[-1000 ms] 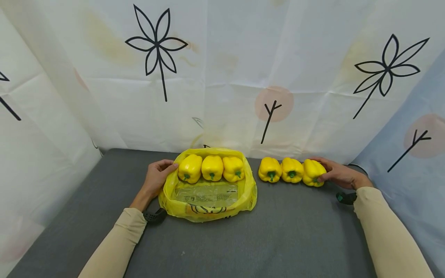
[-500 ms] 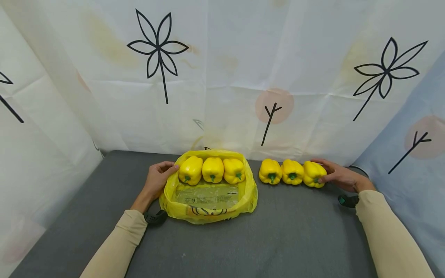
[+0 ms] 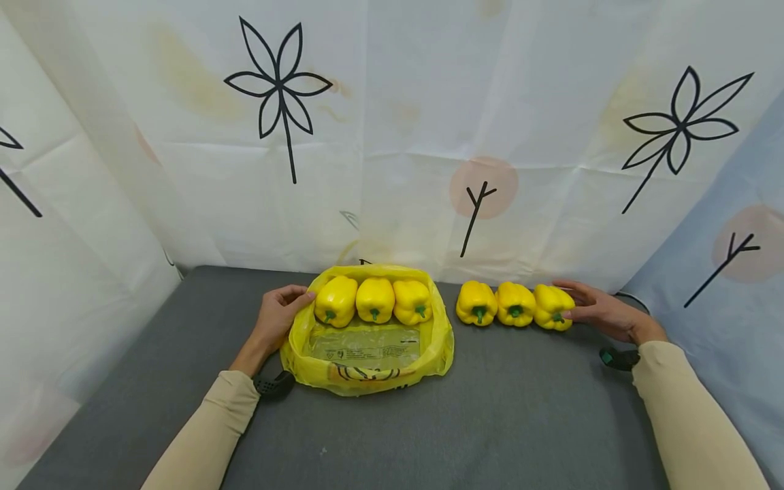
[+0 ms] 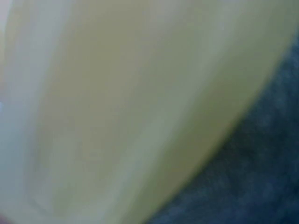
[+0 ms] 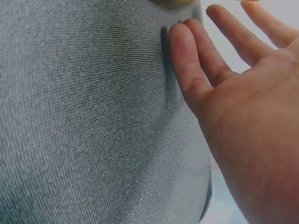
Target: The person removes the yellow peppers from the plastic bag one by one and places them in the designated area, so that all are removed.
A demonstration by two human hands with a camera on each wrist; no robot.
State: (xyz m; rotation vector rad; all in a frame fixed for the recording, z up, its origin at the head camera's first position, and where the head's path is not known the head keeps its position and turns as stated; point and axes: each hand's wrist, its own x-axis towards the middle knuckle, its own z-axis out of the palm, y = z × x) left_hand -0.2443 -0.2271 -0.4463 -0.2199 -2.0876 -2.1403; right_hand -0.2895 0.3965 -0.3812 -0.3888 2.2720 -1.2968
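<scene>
A yellow plastic bag (image 3: 437, 347) lies with its mouth spread wide, three yellow bell peppers (image 3: 375, 299) in a row along its far side. My left hand (image 3: 278, 316) pinches the bag's left rim between thumb and fingers; the bag's blurred yellow film (image 4: 117, 102) fills most of the left wrist view. To the right of the bag, three more yellow bell peppers (image 3: 515, 299) sit side by side, green stems toward me. My right hand (image 3: 603, 313) is at the right side of the rightmost pepper (image 3: 551, 306), its fingers (image 5: 184, 56) extended and loosely spread in the right wrist view.
The grey table (image 3: 392, 442) stretches toward me in front of the bag and peppers. A white cloth (image 3: 398, 136) with plant drawings hangs right behind the table's far edge. Similar cloth sides (image 3: 747, 238) stand at left and right.
My right hand has eased slightly to the right from the end pepper, its thumb drawing back. The left hand and the bag have stayed in place; the head view has tilted a little.
</scene>
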